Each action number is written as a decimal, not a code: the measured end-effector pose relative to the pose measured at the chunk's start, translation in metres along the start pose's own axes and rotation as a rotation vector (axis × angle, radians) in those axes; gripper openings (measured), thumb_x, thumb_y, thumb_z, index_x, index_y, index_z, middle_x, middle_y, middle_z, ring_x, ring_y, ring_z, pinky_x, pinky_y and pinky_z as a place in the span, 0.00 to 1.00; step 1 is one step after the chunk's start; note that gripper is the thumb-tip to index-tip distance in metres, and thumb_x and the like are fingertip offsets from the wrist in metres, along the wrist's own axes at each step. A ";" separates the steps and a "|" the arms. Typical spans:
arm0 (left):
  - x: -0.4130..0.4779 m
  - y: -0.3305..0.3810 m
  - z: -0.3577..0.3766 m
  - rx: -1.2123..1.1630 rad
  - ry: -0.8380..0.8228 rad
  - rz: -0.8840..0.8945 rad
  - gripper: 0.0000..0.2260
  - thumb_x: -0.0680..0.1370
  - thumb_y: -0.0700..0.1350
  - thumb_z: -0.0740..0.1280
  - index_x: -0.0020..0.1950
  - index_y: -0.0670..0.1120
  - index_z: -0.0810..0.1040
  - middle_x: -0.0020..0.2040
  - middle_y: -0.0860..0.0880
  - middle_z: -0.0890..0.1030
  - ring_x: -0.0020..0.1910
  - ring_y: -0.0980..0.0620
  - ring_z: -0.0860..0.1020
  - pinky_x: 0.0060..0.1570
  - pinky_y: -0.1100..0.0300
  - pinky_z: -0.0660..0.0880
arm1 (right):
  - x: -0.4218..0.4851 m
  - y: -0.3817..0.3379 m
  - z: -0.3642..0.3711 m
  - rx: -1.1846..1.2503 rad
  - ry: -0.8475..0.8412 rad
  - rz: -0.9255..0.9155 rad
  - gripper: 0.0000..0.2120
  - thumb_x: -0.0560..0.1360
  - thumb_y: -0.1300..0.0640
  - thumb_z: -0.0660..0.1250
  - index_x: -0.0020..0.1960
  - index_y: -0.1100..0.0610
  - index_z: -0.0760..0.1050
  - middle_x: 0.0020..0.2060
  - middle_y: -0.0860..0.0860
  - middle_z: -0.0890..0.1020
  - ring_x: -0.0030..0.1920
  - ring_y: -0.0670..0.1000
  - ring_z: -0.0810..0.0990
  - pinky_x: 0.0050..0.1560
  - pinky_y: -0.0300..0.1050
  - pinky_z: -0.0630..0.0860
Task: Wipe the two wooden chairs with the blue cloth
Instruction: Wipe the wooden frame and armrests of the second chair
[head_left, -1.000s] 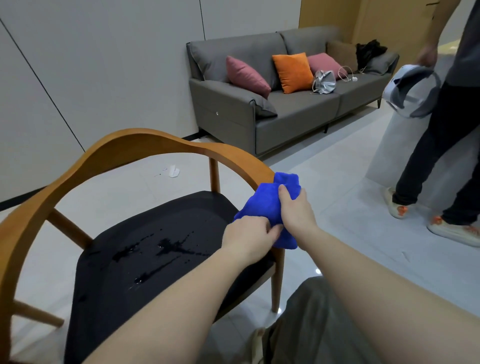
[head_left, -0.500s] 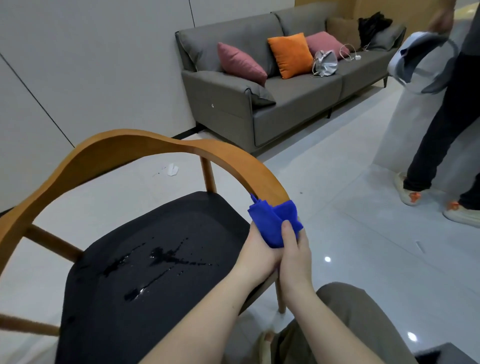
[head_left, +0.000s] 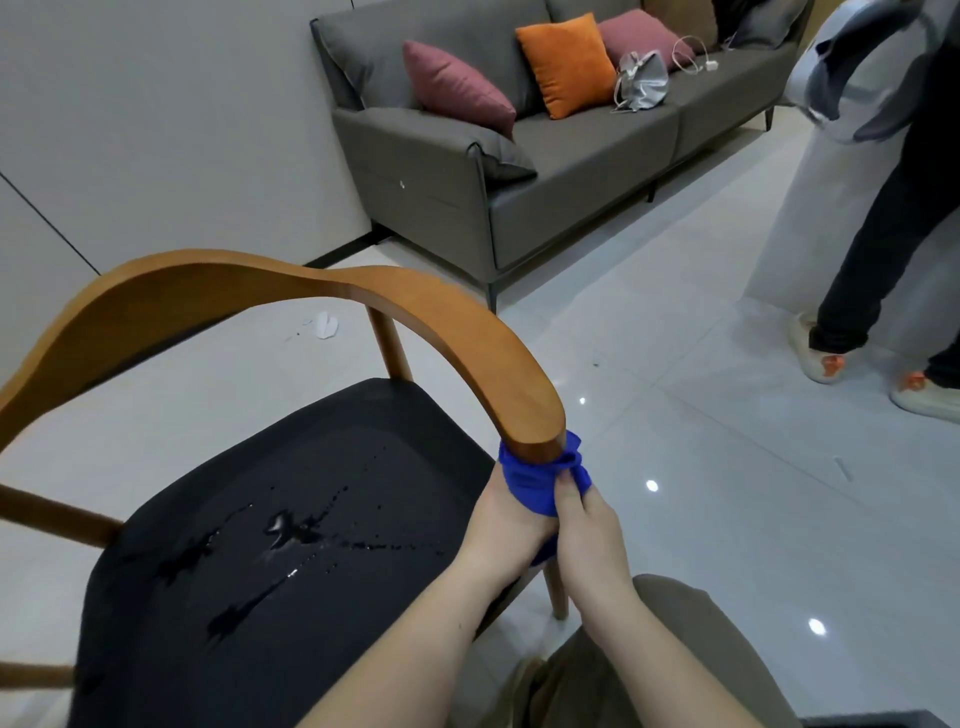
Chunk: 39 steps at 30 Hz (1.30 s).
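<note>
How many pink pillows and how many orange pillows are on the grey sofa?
Pink pillows: 2
Orange pillows: 1
Total: 3

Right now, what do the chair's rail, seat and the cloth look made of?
Rail: wood, smooth orange-brown, slight sheen. Seat: matte black upholstery, probably fabric; liquid streaks glisten on it. Blue cloth: soft textile, perhaps microfibre; it bunches in folds.
</note>
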<state>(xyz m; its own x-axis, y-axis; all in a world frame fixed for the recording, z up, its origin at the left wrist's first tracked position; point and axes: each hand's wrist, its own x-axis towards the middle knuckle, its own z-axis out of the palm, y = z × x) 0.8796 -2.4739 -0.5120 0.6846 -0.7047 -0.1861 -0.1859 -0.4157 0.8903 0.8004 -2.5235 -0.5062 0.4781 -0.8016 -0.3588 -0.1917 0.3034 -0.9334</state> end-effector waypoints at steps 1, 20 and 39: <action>0.000 -0.001 0.001 -0.022 -0.003 -0.003 0.23 0.74 0.42 0.74 0.65 0.53 0.69 0.51 0.62 0.77 0.47 0.66 0.77 0.48 0.72 0.76 | 0.002 0.000 -0.001 -0.001 -0.001 0.014 0.11 0.83 0.45 0.54 0.49 0.44 0.74 0.48 0.47 0.82 0.49 0.47 0.80 0.44 0.41 0.75; -0.056 0.006 -0.013 -0.339 0.125 0.008 0.18 0.74 0.46 0.76 0.58 0.53 0.72 0.59 0.52 0.75 0.53 0.64 0.77 0.39 0.75 0.75 | 0.018 -0.047 -0.026 0.354 -0.102 0.020 0.11 0.82 0.49 0.61 0.58 0.47 0.81 0.54 0.49 0.85 0.56 0.52 0.83 0.59 0.52 0.78; -0.036 0.015 0.032 -0.388 0.292 0.005 0.24 0.74 0.42 0.73 0.65 0.61 0.74 0.56 0.59 0.82 0.56 0.59 0.80 0.56 0.59 0.79 | 0.042 -0.031 -0.017 -0.009 -0.179 0.071 0.11 0.79 0.51 0.64 0.47 0.57 0.79 0.43 0.57 0.85 0.46 0.56 0.84 0.53 0.56 0.80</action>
<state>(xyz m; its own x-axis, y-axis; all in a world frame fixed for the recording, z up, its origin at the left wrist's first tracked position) 0.8297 -2.4732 -0.5053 0.8637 -0.4925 -0.1066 0.0490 -0.1284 0.9905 0.8117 -2.5759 -0.4919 0.6080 -0.6736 -0.4202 -0.2376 0.3507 -0.9059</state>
